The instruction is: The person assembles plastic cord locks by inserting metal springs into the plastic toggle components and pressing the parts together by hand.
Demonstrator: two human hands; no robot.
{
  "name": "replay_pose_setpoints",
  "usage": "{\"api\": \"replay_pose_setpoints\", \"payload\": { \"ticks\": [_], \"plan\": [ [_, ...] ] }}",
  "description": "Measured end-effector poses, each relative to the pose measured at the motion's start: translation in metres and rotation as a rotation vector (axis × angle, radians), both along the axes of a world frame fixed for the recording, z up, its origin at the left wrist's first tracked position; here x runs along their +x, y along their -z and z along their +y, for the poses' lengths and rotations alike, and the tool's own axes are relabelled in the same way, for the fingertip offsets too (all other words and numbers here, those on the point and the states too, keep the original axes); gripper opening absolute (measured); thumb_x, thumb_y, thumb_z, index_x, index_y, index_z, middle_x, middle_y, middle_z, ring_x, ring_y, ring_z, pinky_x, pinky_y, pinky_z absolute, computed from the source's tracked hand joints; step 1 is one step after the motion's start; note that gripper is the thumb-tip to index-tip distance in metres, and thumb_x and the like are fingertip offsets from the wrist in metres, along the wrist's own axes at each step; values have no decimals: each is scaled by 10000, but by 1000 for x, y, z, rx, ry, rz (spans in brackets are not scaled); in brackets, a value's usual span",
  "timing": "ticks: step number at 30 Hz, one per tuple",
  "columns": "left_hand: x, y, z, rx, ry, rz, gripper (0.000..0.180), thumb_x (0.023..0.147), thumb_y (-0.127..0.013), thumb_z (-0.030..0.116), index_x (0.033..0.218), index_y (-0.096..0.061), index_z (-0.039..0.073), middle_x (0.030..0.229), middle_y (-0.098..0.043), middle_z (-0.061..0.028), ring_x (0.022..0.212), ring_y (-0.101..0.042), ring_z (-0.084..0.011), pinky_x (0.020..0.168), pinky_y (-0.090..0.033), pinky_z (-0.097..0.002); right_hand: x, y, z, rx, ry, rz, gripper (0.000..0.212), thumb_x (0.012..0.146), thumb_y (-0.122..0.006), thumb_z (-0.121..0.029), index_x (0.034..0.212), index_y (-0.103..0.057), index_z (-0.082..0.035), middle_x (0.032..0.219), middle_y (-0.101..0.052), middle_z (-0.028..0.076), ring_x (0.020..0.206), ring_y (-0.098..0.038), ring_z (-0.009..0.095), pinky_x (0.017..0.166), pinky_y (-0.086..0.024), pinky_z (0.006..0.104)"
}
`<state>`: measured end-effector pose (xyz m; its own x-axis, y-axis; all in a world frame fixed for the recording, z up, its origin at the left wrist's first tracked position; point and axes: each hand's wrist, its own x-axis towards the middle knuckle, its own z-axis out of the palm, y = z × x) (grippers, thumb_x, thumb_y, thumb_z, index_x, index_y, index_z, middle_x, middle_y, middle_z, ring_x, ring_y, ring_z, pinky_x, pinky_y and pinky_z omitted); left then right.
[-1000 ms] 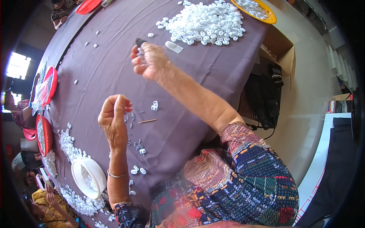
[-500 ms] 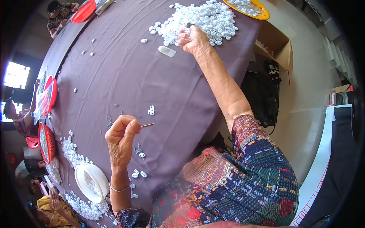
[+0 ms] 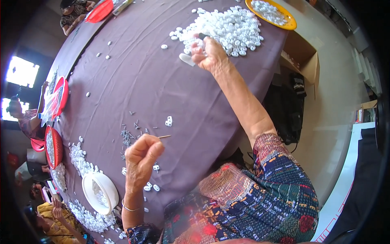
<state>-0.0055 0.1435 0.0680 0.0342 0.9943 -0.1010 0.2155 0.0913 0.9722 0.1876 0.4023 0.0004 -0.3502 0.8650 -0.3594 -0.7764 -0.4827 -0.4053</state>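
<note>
My left hand (image 3: 142,156) is closed around a thin pointed stick (image 3: 165,136), whose tip sticks out to the right above the cloth. Small grey screw-like pieces (image 3: 126,136) lie just beyond this hand, and a few white two-holed pieces (image 3: 168,120) lie about it. Farther off, my right hand (image 3: 211,57) is at the near edge of a big pile of white oval two-holed pieces (image 3: 229,28). Its fingers are curled, with something dark (image 3: 202,36) at a fingertip; what they hold is blurred. A flat white rounded strip (image 3: 186,59) lies beside it, partly covered.
A yellow tray (image 3: 290,21) of white pieces sits at the far right corner. Near my left forearm stands a white tub (image 3: 113,195) with more pieces around it. Red baskets (image 3: 58,152) and other people line the left side. An open cardboard box (image 3: 306,61) is beyond the right edge.
The view has shifted a little. My right hand has moved left along the pile's edge and now covers part of the white strip. My left hand has come slightly nearer, uncovering more grey pieces.
</note>
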Motion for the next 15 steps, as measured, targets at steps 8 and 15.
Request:
{"api": "replay_pose_setpoints", "payload": {
  "ticks": [8, 15],
  "plan": [
    [13, -4, -24, -72, 104, 7, 136, 831, -584, 67, 730, -548, -16, 730, -536, -12, 664, -460, -71, 599, -374, -206, -25, -19, -44, 70, -207, -26, 157, 783, -400, -46, 894, -511, -42, 714, -499, 24, 457, -390, 67, 361, -274, 188],
    [19, 5, -54, -68, 107, -89, 132, 823, -591, 55, 732, -543, -28, 737, -538, -36, 677, -471, -95, 626, -391, -230, -37, -25, -61, 110, -272, -93, 97, 836, -447, -90, 875, -524, -46, 666, -482, 6, 443, -353, 59, 366, -247, 189]
  ]
}}
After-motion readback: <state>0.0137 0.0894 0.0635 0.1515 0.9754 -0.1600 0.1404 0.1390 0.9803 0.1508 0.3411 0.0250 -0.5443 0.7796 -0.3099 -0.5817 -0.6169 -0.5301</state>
